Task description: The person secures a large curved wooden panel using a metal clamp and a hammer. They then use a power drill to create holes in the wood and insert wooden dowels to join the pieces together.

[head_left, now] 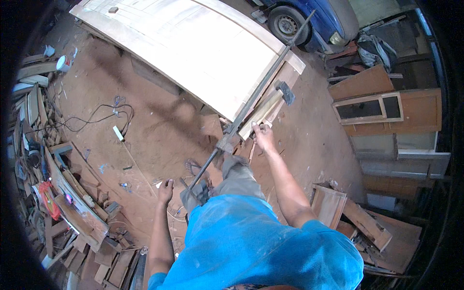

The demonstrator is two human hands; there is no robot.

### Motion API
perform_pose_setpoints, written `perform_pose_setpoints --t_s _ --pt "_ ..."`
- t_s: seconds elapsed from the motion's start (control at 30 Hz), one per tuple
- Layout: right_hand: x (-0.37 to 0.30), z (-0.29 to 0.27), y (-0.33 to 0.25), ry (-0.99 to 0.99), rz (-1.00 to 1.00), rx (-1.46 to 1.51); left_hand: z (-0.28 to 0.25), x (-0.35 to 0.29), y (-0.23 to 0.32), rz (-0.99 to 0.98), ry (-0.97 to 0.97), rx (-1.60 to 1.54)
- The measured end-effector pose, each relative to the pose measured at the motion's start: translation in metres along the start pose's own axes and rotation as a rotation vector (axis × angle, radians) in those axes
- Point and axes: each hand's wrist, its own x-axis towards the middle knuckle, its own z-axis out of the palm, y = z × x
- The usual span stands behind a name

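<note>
A hammer (pixel 287 94) with a dark, blocky head and a pale wooden handle lies slantwise by the near right corner of a wooden door panel (pixel 193 46). My right hand (pixel 263 137) has its fingers closed at the lower end of that handle. Left of the hammer, a long metal bar clamp (pixel 261 92) crosses the panel's right end and reaches back toward my legs. Low at my left side hangs my left hand (pixel 166 191), fingers loosely curled and apart, holding nothing that I can see. A small white scrap (pixel 158 184) shows beside its fingertips.
Scrap boards (pixel 72 212) are heaped along the left. A dark cord (pixel 99 118) loops over the dirt floor. Wooden frames and panels (pixel 391 111) lean on the right, with more boards (pixel 367 224) below. A blue vehicle (pixel 333 21) stands beyond the panel.
</note>
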Motion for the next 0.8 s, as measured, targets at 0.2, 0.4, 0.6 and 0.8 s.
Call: perform_pose_setpoints --t_s 0.2,0.4,0.6,0.8 --pt "0.008 -0.006 -0.016 -0.046 0.193 0.068 -0.064 -0.002 -0.079 -0.265 0.118 -0.145" --pt "0.009 -0.006 -0.021 -0.059 0.151 0.165 -0.100 -0.040 -0.133 -0.503 0.184 -0.209" --pt "0.010 0.015 -0.002 0.184 -0.077 -0.057 -0.125 -0.071 -0.126 -0.460 0.099 -0.086" --pt "-0.002 0.020 0.004 0.256 -0.081 -0.132 -0.167 -0.051 -0.089 -0.353 0.115 0.012"
